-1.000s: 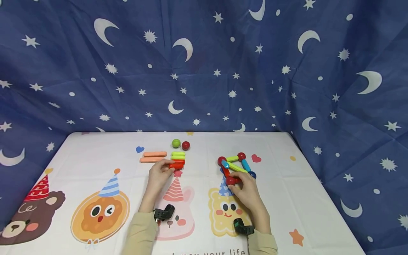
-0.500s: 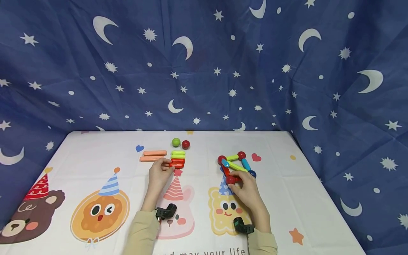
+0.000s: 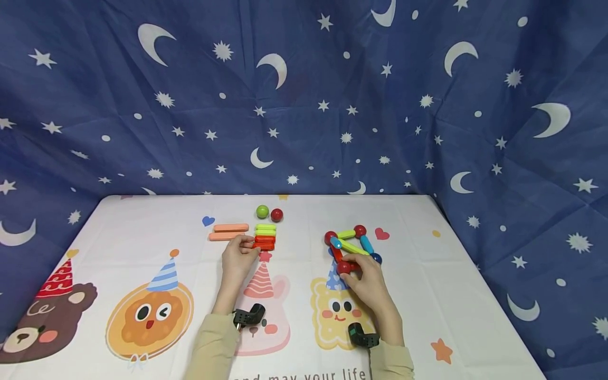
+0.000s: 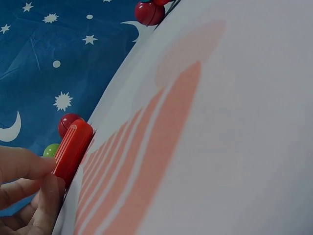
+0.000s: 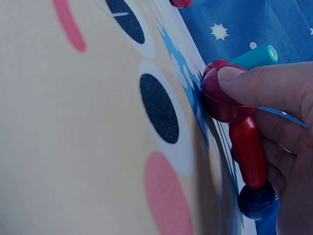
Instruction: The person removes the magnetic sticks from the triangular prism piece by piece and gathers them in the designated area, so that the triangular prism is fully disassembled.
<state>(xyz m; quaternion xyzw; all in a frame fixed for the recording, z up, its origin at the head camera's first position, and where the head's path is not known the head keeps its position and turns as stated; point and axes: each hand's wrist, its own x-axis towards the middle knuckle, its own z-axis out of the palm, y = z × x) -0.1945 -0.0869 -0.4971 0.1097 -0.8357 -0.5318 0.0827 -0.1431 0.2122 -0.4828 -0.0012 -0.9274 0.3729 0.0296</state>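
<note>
In the head view my left hand (image 3: 239,259) has its thumb and fingertips at the left end of a red magnetic rod (image 3: 264,246), pinching it. The left wrist view shows that red rod (image 4: 73,149) with the fingertips at its near end. Another red rod and yellow-green rods (image 3: 265,229) lie parallel just beyond it. My right hand (image 3: 368,277) grips a red ball (image 3: 343,267) at the near corner of a joined ball-and-rod frame. Up close, the thumb presses on this red ball (image 5: 225,98), and a red rod (image 5: 248,152) runs from it to a dark blue ball (image 5: 257,200).
Two orange rods (image 3: 229,236) lie left of the row. A green ball (image 3: 262,211) and a loose red ball (image 3: 277,215) sit behind it. The frame's blue rod (image 3: 367,244) and far red ball (image 3: 360,230) stretch away from my right hand. A starry curtain (image 3: 304,105) hangs behind the table.
The nearest red rod has straightened and now lies snug along the other red rod, my left hand staying at its end. The right hand and the frame have kept their place.
</note>
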